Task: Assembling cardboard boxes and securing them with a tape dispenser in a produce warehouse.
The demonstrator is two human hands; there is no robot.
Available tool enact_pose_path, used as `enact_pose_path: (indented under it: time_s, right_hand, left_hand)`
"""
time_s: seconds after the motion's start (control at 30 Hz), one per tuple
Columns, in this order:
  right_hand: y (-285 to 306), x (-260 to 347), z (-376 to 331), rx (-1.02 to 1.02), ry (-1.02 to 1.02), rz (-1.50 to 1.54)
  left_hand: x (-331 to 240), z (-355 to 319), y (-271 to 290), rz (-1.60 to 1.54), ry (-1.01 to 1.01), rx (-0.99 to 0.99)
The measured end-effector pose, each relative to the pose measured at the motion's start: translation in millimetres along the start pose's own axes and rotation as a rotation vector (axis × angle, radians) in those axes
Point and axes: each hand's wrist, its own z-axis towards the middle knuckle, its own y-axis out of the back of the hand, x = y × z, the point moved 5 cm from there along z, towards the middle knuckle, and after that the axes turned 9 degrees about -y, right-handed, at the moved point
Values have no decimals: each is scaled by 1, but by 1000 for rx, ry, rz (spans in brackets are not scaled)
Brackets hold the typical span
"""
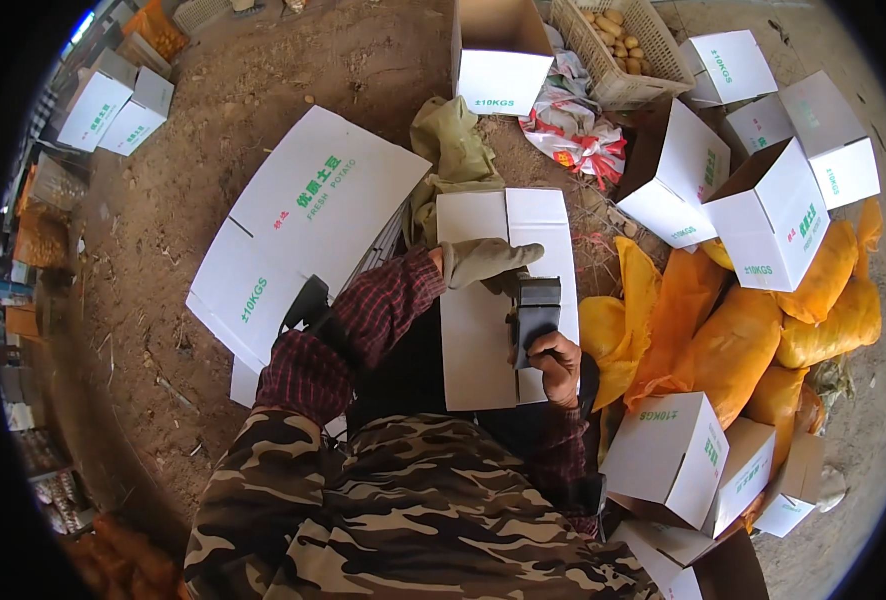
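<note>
- The left hand [485,263] wears a grey-green glove and lies above the upper half of a folded white carton [475,340]. One finger is stretched toward the right; the other fingers are partly hidden, so I cannot tell if they grip something.
- The right hand [557,366] is bare, and its fingers are closed around the lower end of a black tool [539,320].
- This black tool is over the carton, near its lengthwise seam, just below the gloved left hand.
- The carton is in front of the person, over the dark-clothed legs.
- On the left side, larger flat white cartons [303,235] lie in a pile, close to the left forearm.
- Beyond the carton there is a crumpled green cloth [453,145], and farther a beige crate [655,92] with potatoes [613,35].
- On the right side, orange sacks [738,335] lie together, with open white boxes [775,222] near them.
</note>
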Motion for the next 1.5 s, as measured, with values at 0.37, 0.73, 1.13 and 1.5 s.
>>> enact_pose_path:
  time_s: [0.37,0.73,1.13,1.5]
  right_hand:
    - [-5,16,16,-8,-26,-147]
    - [-20,36,50,-93,-314,95]
    - [-18,26,50,5,-289,57]
    - [-7,10,-277,-399,-687,-261]
  left_hand:
    - [-8,-10,14,-301,-286,-329]
    - [50,109,187,957,-86,-520]
    - [52,73,139,1534,-481,-397]
    - [17,72,112,800,-86,-521]
